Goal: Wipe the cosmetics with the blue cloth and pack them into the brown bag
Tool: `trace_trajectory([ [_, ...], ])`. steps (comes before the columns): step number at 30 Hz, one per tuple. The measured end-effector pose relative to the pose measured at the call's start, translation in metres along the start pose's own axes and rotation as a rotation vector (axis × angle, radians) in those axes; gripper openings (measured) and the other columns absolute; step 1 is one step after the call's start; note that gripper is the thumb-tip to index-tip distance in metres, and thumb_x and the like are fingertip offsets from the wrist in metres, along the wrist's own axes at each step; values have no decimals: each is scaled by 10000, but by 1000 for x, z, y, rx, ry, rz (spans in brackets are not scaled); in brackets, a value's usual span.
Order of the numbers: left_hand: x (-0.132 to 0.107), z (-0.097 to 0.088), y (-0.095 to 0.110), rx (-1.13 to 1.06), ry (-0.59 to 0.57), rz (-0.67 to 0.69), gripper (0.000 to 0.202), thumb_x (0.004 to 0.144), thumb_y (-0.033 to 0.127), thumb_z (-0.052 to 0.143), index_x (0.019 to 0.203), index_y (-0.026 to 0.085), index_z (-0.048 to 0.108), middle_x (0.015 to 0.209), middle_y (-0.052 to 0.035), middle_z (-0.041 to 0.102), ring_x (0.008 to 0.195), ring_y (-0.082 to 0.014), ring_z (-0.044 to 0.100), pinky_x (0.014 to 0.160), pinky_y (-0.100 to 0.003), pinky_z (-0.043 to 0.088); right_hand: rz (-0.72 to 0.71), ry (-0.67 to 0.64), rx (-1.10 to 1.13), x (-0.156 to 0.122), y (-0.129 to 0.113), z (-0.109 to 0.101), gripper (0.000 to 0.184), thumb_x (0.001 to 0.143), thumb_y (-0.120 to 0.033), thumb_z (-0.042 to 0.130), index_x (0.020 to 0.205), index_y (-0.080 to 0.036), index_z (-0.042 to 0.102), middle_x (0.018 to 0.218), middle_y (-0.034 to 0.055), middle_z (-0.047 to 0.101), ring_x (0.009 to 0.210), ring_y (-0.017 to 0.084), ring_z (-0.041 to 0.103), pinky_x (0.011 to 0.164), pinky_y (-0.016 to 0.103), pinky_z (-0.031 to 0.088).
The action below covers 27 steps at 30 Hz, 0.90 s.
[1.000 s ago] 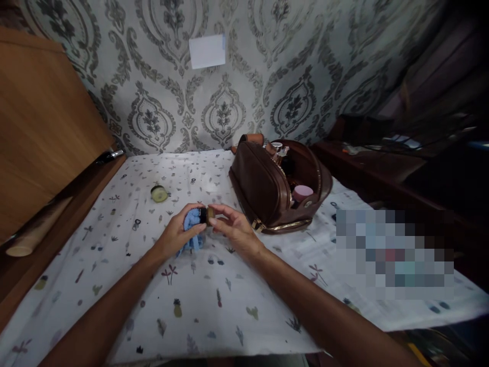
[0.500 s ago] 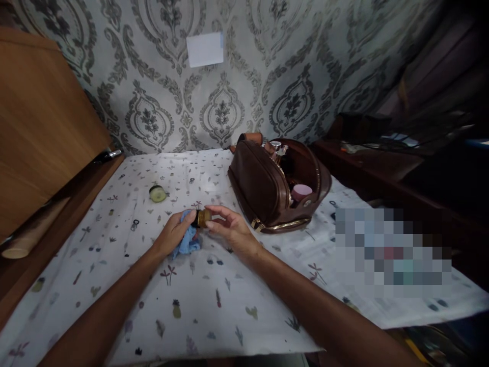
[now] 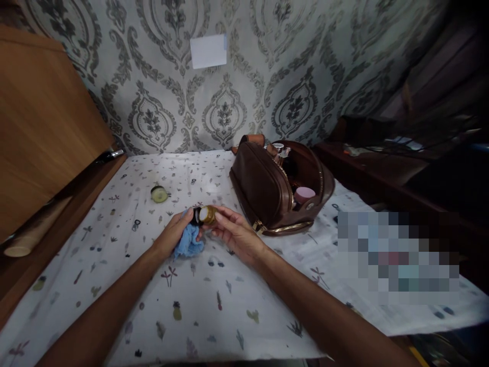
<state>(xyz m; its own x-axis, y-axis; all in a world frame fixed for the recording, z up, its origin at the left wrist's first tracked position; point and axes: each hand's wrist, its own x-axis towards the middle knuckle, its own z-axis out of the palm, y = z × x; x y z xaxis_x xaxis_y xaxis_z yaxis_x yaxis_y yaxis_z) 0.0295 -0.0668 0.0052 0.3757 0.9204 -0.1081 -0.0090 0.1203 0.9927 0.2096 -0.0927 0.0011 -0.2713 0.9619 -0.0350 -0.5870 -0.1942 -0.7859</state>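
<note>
My right hand [image 3: 233, 233] pinches a small dark jar with a gold lid [image 3: 205, 215] above the table. My left hand [image 3: 173, 234] is closed on a crumpled blue cloth [image 3: 188, 244] and presses it against the jar's dark end. Both hands meet over the white printed tablecloth [image 3: 198, 306], just left of an open brown leather toiletry bag [image 3: 263, 188].
The bag holds a pink-lidded jar [image 3: 304, 193] and other small bottles. A small green-lidded jar [image 3: 159, 193] stands on the cloth to the far left. A wooden panel [image 3: 42, 127] rises on the left, patterned wallpaper behind, a dark wooden shelf [image 3: 382, 173] on the right.
My right hand has turned the jar so its gold lid now faces up and toward me. The left hand keeps the blue cloth against it.
</note>
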Motion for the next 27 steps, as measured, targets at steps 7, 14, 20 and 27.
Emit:
trace_trajectory([
  [7,0,3,2,-106,-8,-46,615,727,766,594,722,151,577,558,-9,611,474,-126,555,461,-232,465,26,13,53,1,-3,0,383,679,-416,857,964,-193,730,922,30,759,790,139,708,700,239,522],
  [14,0,3,5,-162,-51,-60,634,677,778,635,695,147,582,542,-22,620,462,-120,552,448,-223,465,3,1,14,0,-5,1,375,706,-400,839,1007,-206,725,934,31,755,790,133,706,638,212,500],
  [20,0,3,3,-110,-24,-5,609,742,764,577,710,156,576,541,-15,606,470,-122,549,451,-225,463,-9,-20,-40,-2,-7,1,409,724,-398,819,1076,-214,722,937,42,750,802,149,700,648,232,506],
  [27,-2,0,-1,-73,-3,90,522,787,678,617,835,160,579,588,3,615,501,-117,546,463,-210,440,-153,61,-222,0,-2,-1,410,676,-352,846,1059,-250,738,1051,31,718,824,138,645,660,237,504],
])
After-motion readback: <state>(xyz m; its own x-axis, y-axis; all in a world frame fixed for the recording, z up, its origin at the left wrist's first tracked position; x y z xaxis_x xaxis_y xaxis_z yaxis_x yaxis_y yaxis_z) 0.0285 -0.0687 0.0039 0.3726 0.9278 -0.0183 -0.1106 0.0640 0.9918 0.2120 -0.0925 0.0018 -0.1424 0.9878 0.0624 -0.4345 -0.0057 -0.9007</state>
